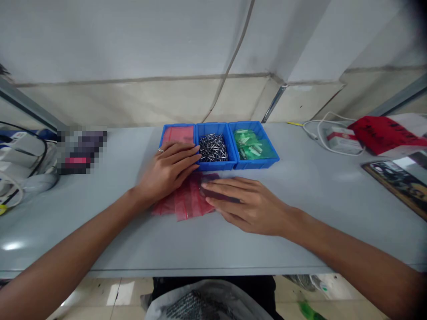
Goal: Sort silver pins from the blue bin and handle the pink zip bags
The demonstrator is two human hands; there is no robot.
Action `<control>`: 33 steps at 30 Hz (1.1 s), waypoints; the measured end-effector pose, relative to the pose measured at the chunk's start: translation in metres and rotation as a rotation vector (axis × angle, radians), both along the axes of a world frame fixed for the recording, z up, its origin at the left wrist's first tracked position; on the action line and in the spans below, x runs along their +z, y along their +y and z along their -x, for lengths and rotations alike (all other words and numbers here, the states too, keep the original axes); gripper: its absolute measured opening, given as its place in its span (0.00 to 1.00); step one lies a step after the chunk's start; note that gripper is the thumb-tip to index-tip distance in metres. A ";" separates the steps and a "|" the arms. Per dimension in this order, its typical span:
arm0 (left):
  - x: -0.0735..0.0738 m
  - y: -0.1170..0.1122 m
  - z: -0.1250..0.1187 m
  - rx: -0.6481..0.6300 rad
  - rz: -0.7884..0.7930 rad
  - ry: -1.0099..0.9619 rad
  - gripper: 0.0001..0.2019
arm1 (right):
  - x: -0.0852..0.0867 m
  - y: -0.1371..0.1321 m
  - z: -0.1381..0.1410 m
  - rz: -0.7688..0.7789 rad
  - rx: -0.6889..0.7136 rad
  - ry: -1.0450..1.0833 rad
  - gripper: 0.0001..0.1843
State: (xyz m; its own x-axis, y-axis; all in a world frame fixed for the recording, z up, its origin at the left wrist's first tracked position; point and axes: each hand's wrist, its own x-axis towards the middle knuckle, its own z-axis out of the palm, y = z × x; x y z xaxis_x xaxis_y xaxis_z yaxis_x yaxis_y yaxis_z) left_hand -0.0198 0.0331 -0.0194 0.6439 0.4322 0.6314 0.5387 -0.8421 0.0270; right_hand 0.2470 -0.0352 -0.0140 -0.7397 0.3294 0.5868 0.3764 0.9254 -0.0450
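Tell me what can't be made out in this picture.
Head view:
Red plastic bags: partly covered by the right hand.
Blue tray: front edge hidden by the left hand.
Small metal pieces: too small to identify.
Object at far left: pixelated.

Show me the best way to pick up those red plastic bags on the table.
Probably pinch their near edge, coming from the person's side. The red plastic bags lie flat and fanned out, so that edge sticks out free, while the right hand covers their right end and the blue tray sits just behind them.
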 end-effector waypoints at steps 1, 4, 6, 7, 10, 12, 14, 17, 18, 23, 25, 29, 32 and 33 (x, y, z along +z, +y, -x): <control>0.000 0.000 0.000 -0.003 -0.001 0.000 0.15 | 0.000 0.000 0.000 -0.006 0.004 0.014 0.11; 0.004 -0.002 0.000 0.008 0.001 0.014 0.16 | 0.001 -0.001 0.000 0.001 0.013 0.071 0.09; 0.008 -0.004 0.000 0.040 -0.008 0.017 0.17 | 0.002 0.000 -0.003 0.011 0.022 0.097 0.07; 0.010 -0.005 0.000 0.066 -0.021 0.014 0.17 | 0.003 0.000 -0.004 0.024 0.026 0.102 0.04; 0.013 -0.005 0.003 0.151 -0.073 -0.007 0.11 | 0.005 0.002 -0.006 0.124 0.033 0.107 0.07; 0.013 -0.005 0.005 0.193 -0.097 -0.018 0.07 | 0.005 0.002 -0.006 0.216 0.020 0.126 0.07; 0.012 -0.004 0.006 0.224 -0.108 -0.021 0.06 | 0.005 0.001 -0.006 0.276 -0.028 0.158 0.04; 0.012 -0.004 0.006 0.241 -0.127 -0.008 0.06 | 0.005 -0.001 -0.007 0.346 -0.152 0.102 0.25; 0.012 -0.004 0.006 0.240 -0.132 -0.001 0.06 | 0.006 -0.002 -0.007 0.358 -0.190 0.049 0.32; 0.011 -0.005 0.006 0.238 -0.122 0.009 0.07 | 0.005 0.001 -0.012 0.253 -0.238 -0.121 0.37; 0.012 -0.006 0.006 0.229 -0.112 -0.016 0.08 | 0.005 0.004 -0.014 0.199 -0.230 -0.124 0.34; 0.021 -0.013 0.001 0.104 -0.008 -0.139 0.09 | 0.008 0.005 -0.019 0.007 -0.151 -0.027 0.29; 0.031 -0.024 -0.004 -0.044 0.300 -0.277 0.11 | 0.017 -0.001 -0.020 -0.033 -0.097 0.218 0.26; 0.033 -0.027 -0.005 -0.099 0.443 -0.320 0.14 | 0.020 -0.004 -0.020 -0.011 -0.096 0.268 0.28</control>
